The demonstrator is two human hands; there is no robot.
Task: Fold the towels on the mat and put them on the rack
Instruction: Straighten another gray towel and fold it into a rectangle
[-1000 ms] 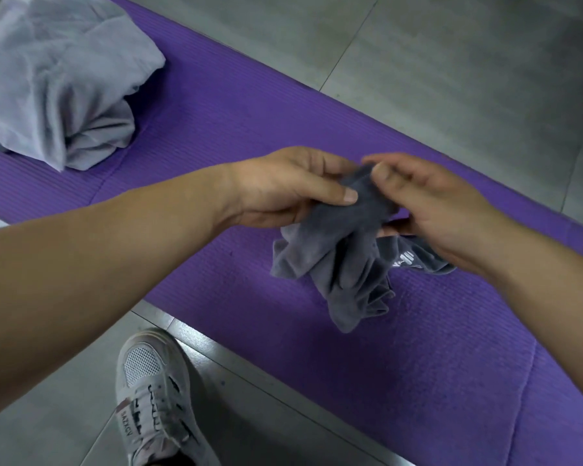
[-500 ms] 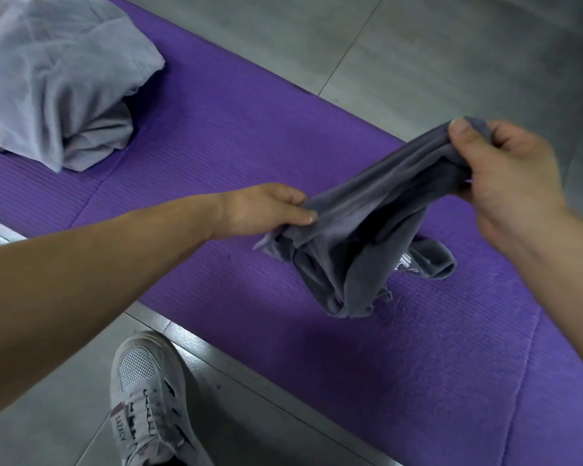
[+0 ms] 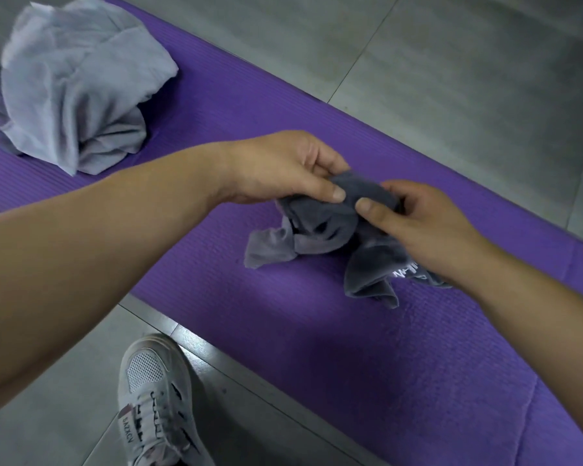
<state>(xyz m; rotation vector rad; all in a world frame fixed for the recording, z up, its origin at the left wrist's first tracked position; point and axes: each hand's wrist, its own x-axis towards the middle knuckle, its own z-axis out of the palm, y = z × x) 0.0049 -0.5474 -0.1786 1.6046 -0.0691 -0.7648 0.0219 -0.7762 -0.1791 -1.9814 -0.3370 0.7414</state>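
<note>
A small dark grey towel [image 3: 330, 237] is bunched over the middle of the purple mat [image 3: 350, 348]. My left hand [image 3: 283, 169] pinches its top edge between thumb and fingers. Right beside it, my right hand [image 3: 414, 223] pinches the same bunched edge. The towel's loose ends hang down to the mat, and white lettering shows on the part under my right wrist. A larger light grey towel [image 3: 78, 85] lies crumpled on the mat at the far left. No rack is in view.
The mat runs diagonally across a grey tiled floor [image 3: 451, 62]. A white sneaker [image 3: 155, 405] stands on the floor just off the mat's near edge, below my left arm.
My right hand, which had pulled one end of the dark towel up and to the right, has come back down beside my left hand. The towel is bunched again.
</note>
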